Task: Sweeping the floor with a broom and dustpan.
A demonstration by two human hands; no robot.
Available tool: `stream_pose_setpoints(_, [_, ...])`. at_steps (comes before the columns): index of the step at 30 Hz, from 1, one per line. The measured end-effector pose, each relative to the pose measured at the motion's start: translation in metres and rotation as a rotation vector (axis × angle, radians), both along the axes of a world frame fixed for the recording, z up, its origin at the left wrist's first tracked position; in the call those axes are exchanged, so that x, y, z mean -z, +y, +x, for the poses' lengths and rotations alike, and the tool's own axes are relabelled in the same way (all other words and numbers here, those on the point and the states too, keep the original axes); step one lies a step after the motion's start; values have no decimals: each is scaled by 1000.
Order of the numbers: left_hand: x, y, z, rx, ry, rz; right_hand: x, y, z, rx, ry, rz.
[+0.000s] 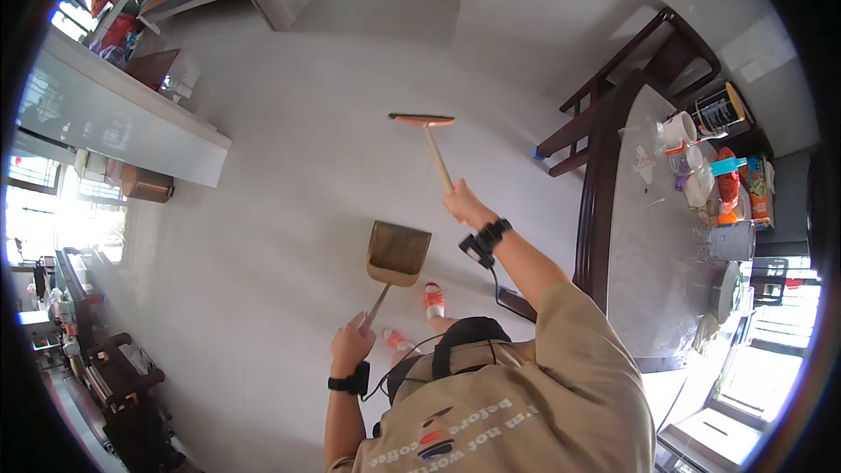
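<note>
My left hand [353,343] grips the handle of a long-handled dustpan [398,249], whose tan scoop is near the floor in front of my feet. The inside of the scoop looks brownish; I cannot tell what lies in it. In my right hand [468,202] is the pale handle of a broom [422,120] with an orange head and dark bristles. The broom head is farther out than the dustpan and apart from it. Whether its bristles touch the floor [295,230] cannot be told. Both wrists wear black straps with small devices and cables.
To the right stands a dining table [647,223] holding cups, a large tin, packets and a glass jug. A dark wooden chair [588,102] is beside its far end. A white partition [131,112] juts in from the left, with dark wooden furniture [125,368] at lower left.
</note>
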State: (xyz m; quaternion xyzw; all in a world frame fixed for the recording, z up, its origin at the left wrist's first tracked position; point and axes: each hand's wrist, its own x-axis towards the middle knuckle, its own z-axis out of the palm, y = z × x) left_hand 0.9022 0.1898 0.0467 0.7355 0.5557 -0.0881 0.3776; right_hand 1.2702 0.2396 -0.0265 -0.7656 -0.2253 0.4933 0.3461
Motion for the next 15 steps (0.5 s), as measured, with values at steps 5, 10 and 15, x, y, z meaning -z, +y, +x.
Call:
stream_pose_setpoints(5, [-5, 31, 52, 88, 0, -45, 33, 30, 9, 128, -28, -165])
stream_pose_setpoints(10, [2, 58, 79, 100, 32, -50, 33, -42, -16, -329, -188, -337])
stream_pose_setpoints(15, [22, 80, 72, 221, 63, -7, -33, -143, -54, -502, -69, -389])
